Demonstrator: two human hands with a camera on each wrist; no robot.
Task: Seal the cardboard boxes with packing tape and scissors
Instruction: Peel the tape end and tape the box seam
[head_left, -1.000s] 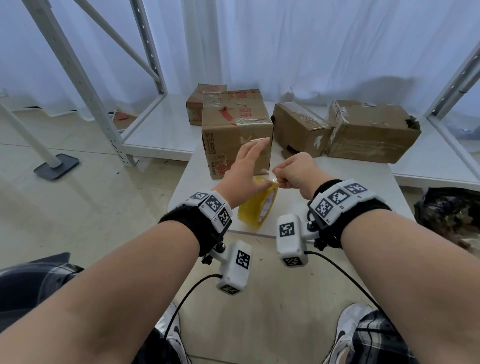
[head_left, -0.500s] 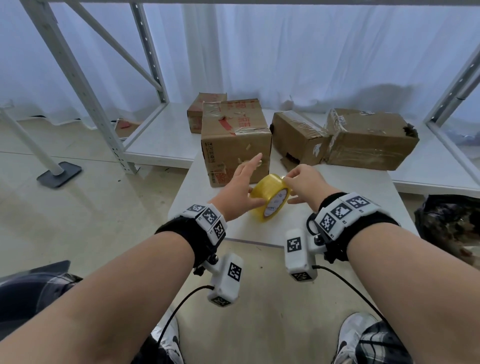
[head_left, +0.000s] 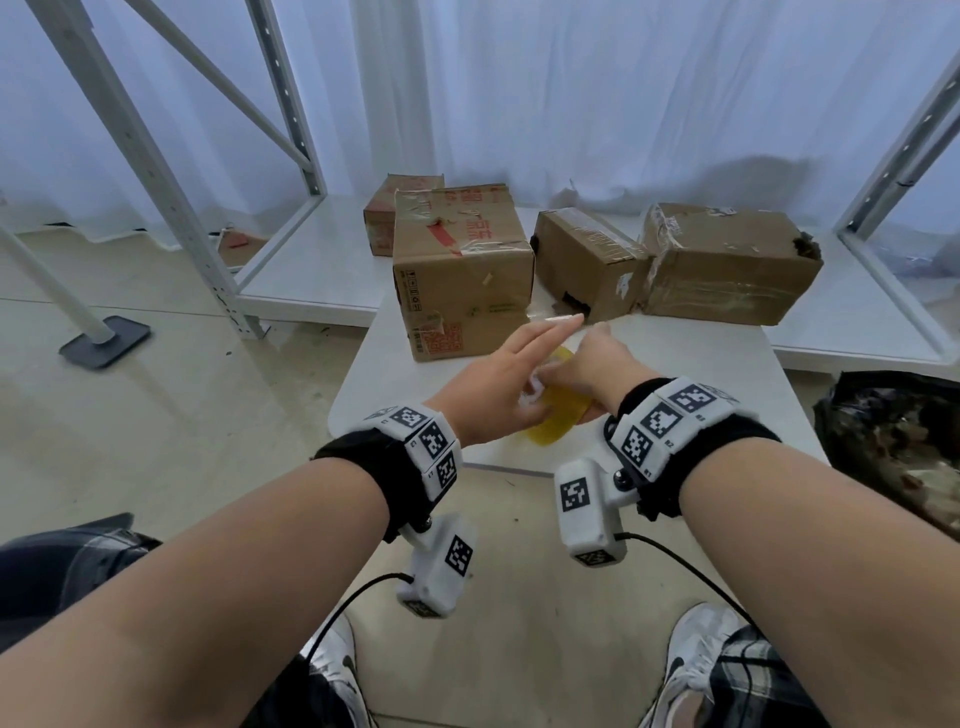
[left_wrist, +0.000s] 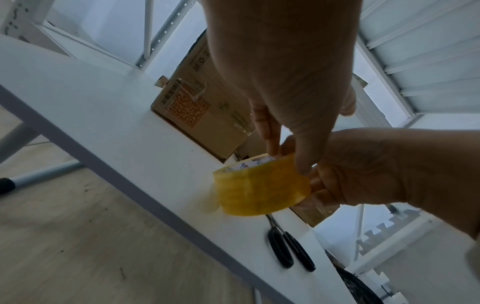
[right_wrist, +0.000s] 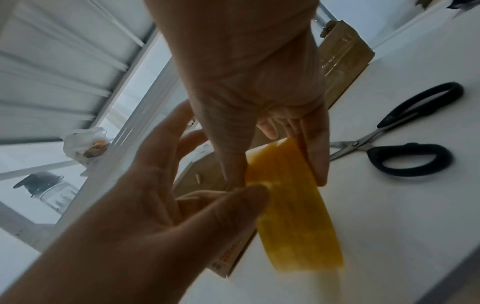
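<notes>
The white table (head_left: 701, 364) carries a cardboard box (head_left: 462, 270) at 12 o'clock from the hands. At the table's near edge both hands hold the yellow tape roll (left_wrist: 262, 189) above the surface. The left hand (head_left: 498, 384) pinches its rim, the other fingers straight. The right hand (head_left: 597, 369) curls around its side. Black scissors (right_wrist: 405, 139) lie open at 3 o'clock.
</notes>
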